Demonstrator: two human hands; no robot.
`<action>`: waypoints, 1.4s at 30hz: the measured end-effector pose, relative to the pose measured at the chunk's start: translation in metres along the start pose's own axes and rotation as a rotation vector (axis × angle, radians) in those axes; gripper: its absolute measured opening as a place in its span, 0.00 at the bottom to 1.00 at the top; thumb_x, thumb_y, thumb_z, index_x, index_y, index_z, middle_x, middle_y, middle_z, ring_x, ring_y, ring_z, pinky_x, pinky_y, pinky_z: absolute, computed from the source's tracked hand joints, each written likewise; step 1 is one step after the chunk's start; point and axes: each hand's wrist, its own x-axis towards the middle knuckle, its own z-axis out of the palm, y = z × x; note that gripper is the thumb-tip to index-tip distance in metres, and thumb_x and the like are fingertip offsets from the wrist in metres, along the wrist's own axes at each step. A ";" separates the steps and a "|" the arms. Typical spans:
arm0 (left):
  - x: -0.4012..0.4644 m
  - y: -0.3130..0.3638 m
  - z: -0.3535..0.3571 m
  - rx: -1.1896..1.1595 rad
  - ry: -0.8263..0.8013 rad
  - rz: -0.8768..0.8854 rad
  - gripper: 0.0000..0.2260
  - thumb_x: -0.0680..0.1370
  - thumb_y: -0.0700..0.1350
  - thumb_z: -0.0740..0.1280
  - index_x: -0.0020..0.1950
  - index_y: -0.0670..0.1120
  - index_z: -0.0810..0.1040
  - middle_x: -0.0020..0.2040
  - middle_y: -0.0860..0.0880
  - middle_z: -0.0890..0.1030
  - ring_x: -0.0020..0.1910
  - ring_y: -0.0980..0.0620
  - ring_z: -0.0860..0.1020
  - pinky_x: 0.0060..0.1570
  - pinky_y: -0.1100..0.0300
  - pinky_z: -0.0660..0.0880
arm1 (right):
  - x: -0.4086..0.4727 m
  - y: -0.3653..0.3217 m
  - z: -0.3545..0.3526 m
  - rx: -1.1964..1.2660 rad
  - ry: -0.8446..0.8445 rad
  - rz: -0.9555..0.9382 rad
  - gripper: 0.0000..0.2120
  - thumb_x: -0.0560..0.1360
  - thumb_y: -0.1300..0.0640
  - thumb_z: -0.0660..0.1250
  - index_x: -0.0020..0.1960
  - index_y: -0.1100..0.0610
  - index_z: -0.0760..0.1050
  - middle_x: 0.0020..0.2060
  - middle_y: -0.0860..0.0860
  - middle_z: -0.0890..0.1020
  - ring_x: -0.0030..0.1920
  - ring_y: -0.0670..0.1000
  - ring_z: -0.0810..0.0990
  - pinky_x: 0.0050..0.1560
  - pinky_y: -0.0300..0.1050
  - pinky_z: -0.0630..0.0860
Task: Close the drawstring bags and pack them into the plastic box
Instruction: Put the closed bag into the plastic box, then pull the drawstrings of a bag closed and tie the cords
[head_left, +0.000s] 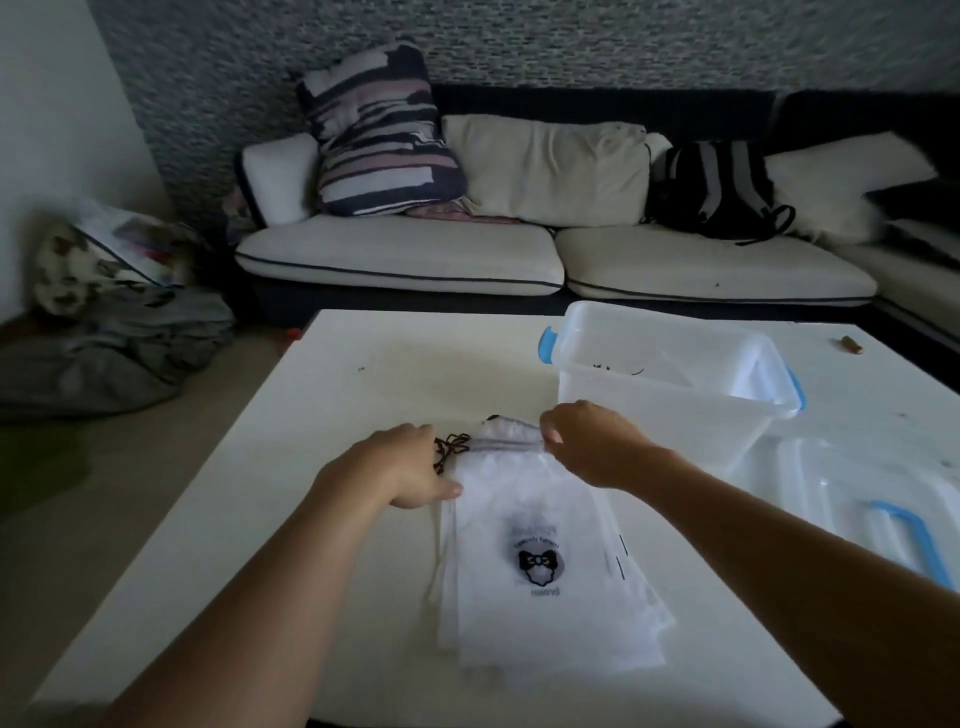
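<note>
- Table (322, 395): white, holding everything; the sofa (405, 260) behind plays no part.
- Box (670, 384): open, far right of the bags, its lid (852, 499) flat beside it.
- Bags (535, 561): a loose stack at table centre; pulling the top one could drag those beneath out of line.
- Right hand (592, 441): pinches the top bag's gathered mouth at its right end.
- Left hand (410, 467): curled at the mouth's left end, apparently gripping the cord.
- Cord (451, 451): dark and bunched; an uneven pull might knot it or leave the mouth half open.
</note>
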 end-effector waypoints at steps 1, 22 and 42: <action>-0.003 -0.003 -0.001 -0.006 -0.006 -0.009 0.37 0.75 0.65 0.67 0.75 0.45 0.62 0.74 0.44 0.68 0.69 0.43 0.71 0.64 0.50 0.71 | -0.003 0.000 0.002 0.032 -0.035 0.008 0.06 0.81 0.54 0.61 0.51 0.55 0.75 0.46 0.53 0.81 0.44 0.55 0.80 0.45 0.48 0.78; -0.047 0.046 -0.039 -1.726 0.050 0.202 0.25 0.71 0.68 0.68 0.48 0.46 0.84 0.50 0.45 0.85 0.51 0.45 0.82 0.57 0.51 0.74 | -0.083 -0.026 -0.105 0.699 0.255 -0.113 0.07 0.82 0.58 0.62 0.46 0.49 0.71 0.33 0.36 0.77 0.29 0.43 0.70 0.30 0.36 0.68; -0.028 0.034 -0.041 -1.855 0.671 -0.061 0.13 0.85 0.45 0.58 0.47 0.45 0.79 0.33 0.50 0.84 0.41 0.50 0.81 0.55 0.54 0.76 | -0.080 0.031 -0.079 1.087 0.174 0.276 0.04 0.76 0.66 0.71 0.45 0.65 0.83 0.34 0.59 0.85 0.31 0.55 0.82 0.34 0.41 0.81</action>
